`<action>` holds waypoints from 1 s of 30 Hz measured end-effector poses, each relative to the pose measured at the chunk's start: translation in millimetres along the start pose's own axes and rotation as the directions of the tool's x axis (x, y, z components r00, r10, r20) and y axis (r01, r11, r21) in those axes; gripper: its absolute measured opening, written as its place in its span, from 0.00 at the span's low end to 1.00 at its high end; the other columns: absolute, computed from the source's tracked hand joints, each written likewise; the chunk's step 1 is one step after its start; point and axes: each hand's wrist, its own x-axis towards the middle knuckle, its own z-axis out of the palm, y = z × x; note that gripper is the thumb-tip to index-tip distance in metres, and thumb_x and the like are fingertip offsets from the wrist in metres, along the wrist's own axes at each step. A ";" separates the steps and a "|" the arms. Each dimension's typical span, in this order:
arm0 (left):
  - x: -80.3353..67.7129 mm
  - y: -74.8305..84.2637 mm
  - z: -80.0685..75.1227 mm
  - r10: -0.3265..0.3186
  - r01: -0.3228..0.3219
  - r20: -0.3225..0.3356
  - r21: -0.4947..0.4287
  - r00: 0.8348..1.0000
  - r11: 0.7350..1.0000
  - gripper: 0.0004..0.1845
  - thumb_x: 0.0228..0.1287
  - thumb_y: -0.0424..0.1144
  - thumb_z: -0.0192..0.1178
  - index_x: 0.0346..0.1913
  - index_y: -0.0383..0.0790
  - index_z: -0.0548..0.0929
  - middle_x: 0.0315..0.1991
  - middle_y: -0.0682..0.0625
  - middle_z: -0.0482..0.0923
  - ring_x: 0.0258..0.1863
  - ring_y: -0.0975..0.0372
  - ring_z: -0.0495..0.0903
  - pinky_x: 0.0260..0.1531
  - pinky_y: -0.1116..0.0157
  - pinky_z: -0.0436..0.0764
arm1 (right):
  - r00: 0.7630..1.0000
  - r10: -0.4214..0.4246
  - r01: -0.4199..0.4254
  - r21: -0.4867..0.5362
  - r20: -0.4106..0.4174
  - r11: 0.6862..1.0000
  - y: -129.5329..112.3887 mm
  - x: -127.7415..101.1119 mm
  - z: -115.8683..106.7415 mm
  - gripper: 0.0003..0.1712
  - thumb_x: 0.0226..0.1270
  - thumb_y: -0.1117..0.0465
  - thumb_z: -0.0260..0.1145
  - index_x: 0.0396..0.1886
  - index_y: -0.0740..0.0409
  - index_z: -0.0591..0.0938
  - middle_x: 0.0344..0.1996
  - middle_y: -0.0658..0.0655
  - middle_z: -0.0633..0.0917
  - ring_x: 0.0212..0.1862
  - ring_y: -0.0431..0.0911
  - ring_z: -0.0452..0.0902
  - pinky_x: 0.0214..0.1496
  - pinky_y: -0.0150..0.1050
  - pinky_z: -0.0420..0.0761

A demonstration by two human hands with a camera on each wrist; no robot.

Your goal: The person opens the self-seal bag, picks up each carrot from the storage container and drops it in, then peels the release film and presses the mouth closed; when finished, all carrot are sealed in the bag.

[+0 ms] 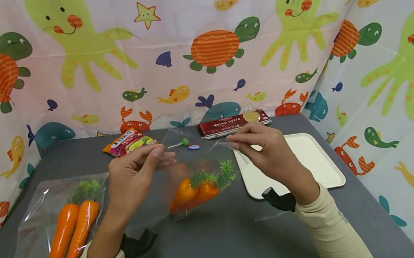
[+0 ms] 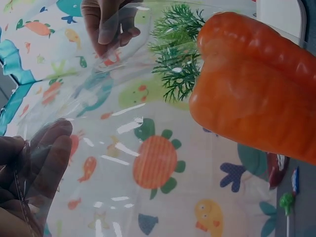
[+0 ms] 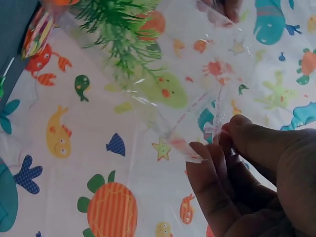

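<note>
Between my hands hangs a clear plastic bag (image 2: 123, 163) with two orange carrots (image 1: 194, 192) lying low in it. Their feathery green tops (image 1: 212, 177) point up and to the right. My left hand (image 1: 135, 176) pinches the bag's upper edge on the left, its other fingers showing through the film. On the other side, my right hand (image 1: 264, 150) pinches the opposite end between thumb and fingertips. A printed strip (image 3: 190, 111) runs along the film close to the right fingertips.
Another clear bag with two carrots (image 1: 68, 232) lies at left. Behind are a colourful candy bag (image 1: 130, 142), a green-headed lollipop (image 1: 185, 142), a small blue wrapped sweet (image 1: 194, 147) and a red spaghetti pack (image 1: 229, 125). A white tray (image 1: 325, 160) stands right, with a clear strip (image 1: 271, 216) nearer.
</note>
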 end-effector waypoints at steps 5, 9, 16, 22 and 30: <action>-1.8 -2.5 0.2 -0.004 0.004 -0.001 0.012 1.000 1.000 0.09 0.67 0.25 0.59 0.46 0.29 0.85 0.34 0.44 0.87 0.32 0.61 0.87 0.37 0.66 0.83 | 1.000 -0.028 0.027 -0.116 -0.002 0.993 -1.1 -5.1 1.0 0.17 0.50 0.73 0.76 0.43 0.64 0.88 0.36 0.54 0.82 0.32 0.40 0.75 0.29 0.28 0.74; -2.3 -3.4 0.1 0.001 -0.001 -0.003 0.013 1.000 1.000 0.09 0.67 0.25 0.59 0.46 0.29 0.85 0.34 0.44 0.87 0.32 0.60 0.87 0.37 0.65 0.83 | 0.999 -0.041 0.034 -0.175 -0.035 0.984 0.8 -6.9 1.5 0.14 0.50 0.75 0.75 0.39 0.64 0.88 0.34 0.55 0.82 0.33 0.42 0.75 0.29 0.29 0.76; -0.7 -3.7 -0.9 0.002 -0.002 0.000 0.007 1.000 1.000 0.09 0.67 0.25 0.58 0.46 0.28 0.85 0.33 0.43 0.87 0.32 0.60 0.87 0.39 0.65 0.83 | 0.999 -0.037 0.030 -0.185 -0.035 0.982 5.8 -11.4 0.1 0.10 0.52 0.75 0.74 0.36 0.64 0.87 0.33 0.55 0.80 0.33 0.42 0.73 0.30 0.30 0.75; -1.0 -4.1 -2.3 -0.002 0.002 -0.010 -0.001 1.000 1.000 0.10 0.67 0.25 0.58 0.48 0.28 0.84 0.34 0.42 0.86 0.32 0.59 0.87 0.40 0.65 0.82 | 0.999 0.006 -0.012 -0.141 -0.047 0.990 9.7 -18.1 -4.1 0.09 0.55 0.75 0.72 0.36 0.64 0.86 0.34 0.54 0.80 0.31 0.41 0.72 0.34 0.27 0.73; -1.1 -6.7 -3.9 0.002 -0.003 -0.034 -0.015 0.999 1.000 0.11 0.66 0.24 0.59 0.49 0.27 0.84 0.34 0.40 0.86 0.31 0.59 0.87 0.38 0.64 0.83 | 0.997 0.033 -0.042 -0.122 -0.072 0.992 16.5 -28.9 -8.3 0.09 0.54 0.76 0.72 0.35 0.63 0.86 0.33 0.53 0.81 0.30 0.40 0.70 0.32 0.26 0.71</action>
